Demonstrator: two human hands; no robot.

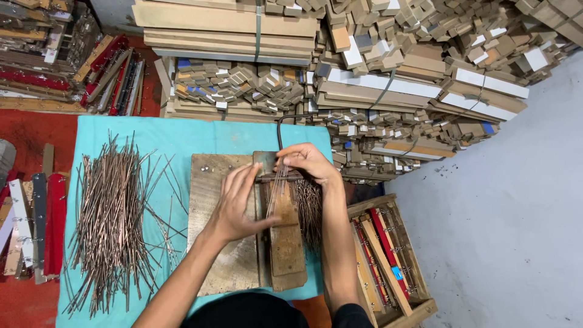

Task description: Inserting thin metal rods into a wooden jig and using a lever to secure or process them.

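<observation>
Nearest you, low in the centre of the frame, the wooden jig board (228, 255) lies on the teal-covered bench (182, 136), with a narrower wooden block (285, 240) running along its right side, long axis pointing away from you. Your left hand (237, 203) rests flat across the board just left of centre, fingers stretched toward the upper right, thumb reaching onto the block; its grip is loose and holds nothing that you can make out. Just beyond, your right hand (306, 163) sits at the block's far end with its grip pinched narrow on the tops of a small bunch of thin metal rods (278, 182). Those rods run lengthwise down the block toward you, so they lie below the right grip and just right of the left fingertips; the right hand is the nearer one. More rods (310, 209) lie beside your right forearm. At the left of the frame a large loose heap of rods (112, 218) lies well apart from both hands. Farthest, across the top, stand stacked wooden mouldings (388, 67).
</observation>
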